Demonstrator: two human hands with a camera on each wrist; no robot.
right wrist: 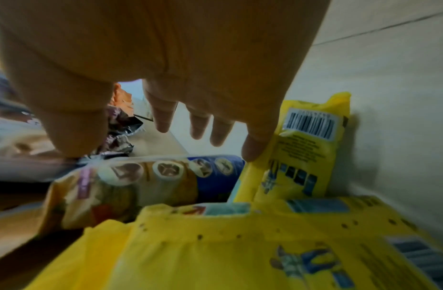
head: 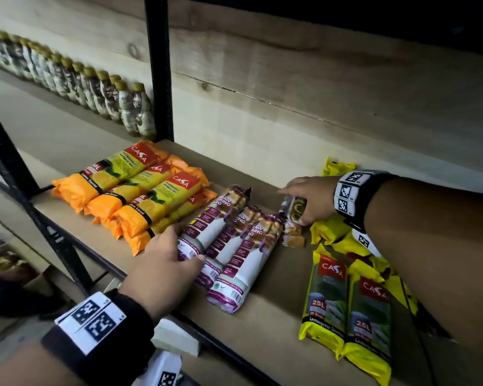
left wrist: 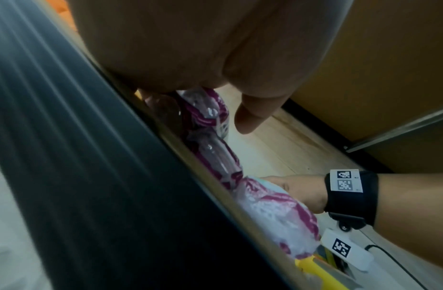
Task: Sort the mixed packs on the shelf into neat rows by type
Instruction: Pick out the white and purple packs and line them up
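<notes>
Three purple-and-white drawstring-bag packs lie side by side mid-shelf. My left hand grips the near end of the leftmost one, thumb on top and fingers round its left side. Just beyond them a brown-and-orange pack lies crosswise. My right hand hovers over it with fingers spread and straight; only the thumb touches its crimped end. Orange packs are stacked in a row at the left. Yellow packs lie loosely at the right, under my right forearm.
One yellow pack leans against the wooden back wall. A black upright post splits the shelf; several bottles line the bay to its left. Bare shelf board shows between the purple and yellow packs.
</notes>
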